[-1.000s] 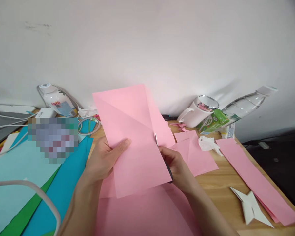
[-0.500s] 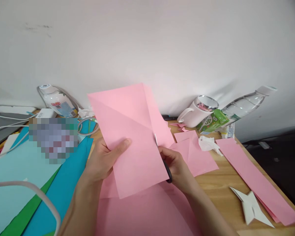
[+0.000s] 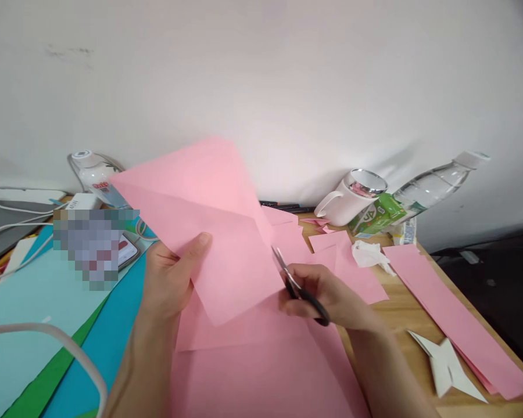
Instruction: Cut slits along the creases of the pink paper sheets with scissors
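In the head view, the bench point(image 3: 386, 328) runs up to a pale wall point(image 3: 261, 69). Along the back right are pens point(image 3: 290, 207), a white mug point(image 3: 340, 204), a green pack point(image 3: 377, 216) and a clear bottle point(image 3: 436, 187), with a crumpled tissue point(image 3: 366, 254) in front of the pack. Near the right edge lie pink strips point(image 3: 453, 319), and just beside them a white paper star point(image 3: 447, 368). Pink sheets point(image 3: 261, 377) cover the middle of the bench, under the hands. On the left, a phone point(image 3: 129, 253), partly pixelated, rests on light-blue paper point(image 3: 21, 325) and blue paper point(image 3: 108, 325), green paper point(image 3: 47, 380) showing between them. A cable point(image 3: 72, 343) arches across the near left corner. The raised sheet point(image 3: 200, 226) hides part of a tape roll point(image 3: 143, 231) and of a white bottle point(image 3: 98, 176).

The left hand point(image 3: 172, 276) grips that sheet by its left edge, thumb on the front, holding it tilted above the bench. The right hand point(image 3: 320, 293) is closed on black-handled scissors point(image 3: 296, 284), blades pointing up and left, tips slightly apart beside the sheet's right edge; whether they touch it, I cannot tell.

The white bottle bears red lettering, and a white block point(image 3: 83, 202) behind the phone has dark letters; both are too small to read surely.
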Tool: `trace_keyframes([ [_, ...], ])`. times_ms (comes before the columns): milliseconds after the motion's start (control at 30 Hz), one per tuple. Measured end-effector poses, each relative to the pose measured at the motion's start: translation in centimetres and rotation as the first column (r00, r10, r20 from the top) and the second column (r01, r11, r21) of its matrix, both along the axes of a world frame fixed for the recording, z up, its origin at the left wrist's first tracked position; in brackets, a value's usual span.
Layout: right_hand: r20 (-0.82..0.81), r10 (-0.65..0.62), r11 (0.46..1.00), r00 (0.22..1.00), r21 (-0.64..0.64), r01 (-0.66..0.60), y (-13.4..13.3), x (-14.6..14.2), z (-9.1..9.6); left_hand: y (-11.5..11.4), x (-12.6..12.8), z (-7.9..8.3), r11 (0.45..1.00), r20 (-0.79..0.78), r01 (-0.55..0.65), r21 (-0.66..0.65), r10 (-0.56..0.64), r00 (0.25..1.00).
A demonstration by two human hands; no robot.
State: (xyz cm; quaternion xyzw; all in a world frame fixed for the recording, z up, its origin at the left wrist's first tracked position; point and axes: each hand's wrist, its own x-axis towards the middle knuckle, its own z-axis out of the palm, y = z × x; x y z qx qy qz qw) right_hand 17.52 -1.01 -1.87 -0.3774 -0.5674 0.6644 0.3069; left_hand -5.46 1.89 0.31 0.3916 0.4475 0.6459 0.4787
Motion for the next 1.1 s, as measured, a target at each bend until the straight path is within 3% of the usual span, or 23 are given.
trace_keyframes([
  [67, -0.083, 0.082, 0.996, 0.993, 0.04, -0.078, 0.2, 1.9, -0.2, 0.0, -0.2, 0.2, 0.999, 0.047, -0.025, -0.03, 0.027, 0.999],
  [100, -0.219, 0.016, 0.994, 0.975, 0.108, 0.008, 0.4, 2.6, -0.3, 0.0, -0.4, 0.3, 0.999, 0.071, -0.008, -0.053, 0.012, 0.997],
  [167, -0.471, -0.256, 0.924, 0.844, 0.137, 0.357, 0.8, 3.5, -0.5, -0.2, -0.6, 0.4, 0.992, 0.13, 0.085, -0.093, -0.073, 0.989],
  [233, -0.502, -0.484, 0.791, 0.717, 0.1, 0.604, 1.3, 3.6, -0.8, -0.6, -0.7, 0.4, 0.971, 0.184, 0.217, -0.1, -0.196, 0.963],
  [267, -0.463, -0.544, 0.751, 0.7, 0.103, 0.652, 1.6, 3.3, -0.9, -0.7, -0.7, 0.4, 0.955, 0.204, 0.283, -0.093, -0.26, 0.944],
  [300, -0.416, -0.564, 0.745, 0.713, 0.114, 0.657, 1.7, 2.9, -1.1, -0.9, -0.6, 0.3, 0.933, 0.216, 0.349, -0.083, -0.325, 0.921],
  [467, -0.278, -0.377, 0.919, 0.883, 0.005, 0.394, 1.4, 0.2, -2.0, -1.4, -0.3, -0.1, 0.823, 0.238, 0.565, -0.055, -0.539, 0.808],
  [567, -0.301, -0.32, 0.946, 0.898, -0.049, 0.32, 1.0, -1.0, -2.7, -1.3, -0.1, -0.3, 0.782, 0.244, 0.622, -0.048, -0.595, 0.766],
  [700, -0.259, -0.38, 0.924, 0.888, -0.078, 0.373, 0.9, -1.5, -3.1, -1.2, 0.0, -0.5, 0.744, 0.189, 0.666, -0.058, -0.647, 0.739],
  [833, -0.287, -0.559, 0.827, 0.778, -0.127, 0.548, 1.4, -1.2, -2.4, -0.9, -0.4, -0.6, 0.735, 0.088, 0.663, -0.141, -0.658, 0.748],
  [900, -0.279, -0.612, 0.786, 0.74, -0.112, 0.608, 1.7, -0.8, -1.8, -0.7, -0.9, -0.7, 0.767, 0.042, 0.622, -0.157, -0.624, 0.781],
  [1000, -0.248, -0.678, 0.705, 0.692, 0.045, 0.708, 1.9, -0.1, -1.2, -0.2, -1.7, -0.9, 0.842, -0.019, 0.494, -0.219, -0.51, 0.86],
  [1100, -0.182, -0.787, 0.557, 0.589, 0.201, 0.806, 1.8, 0.8, -1.0, 0.4, -2.0, -1.3, 0.88, -0.156, 0.394, -0.264, -0.442, 0.883],
])
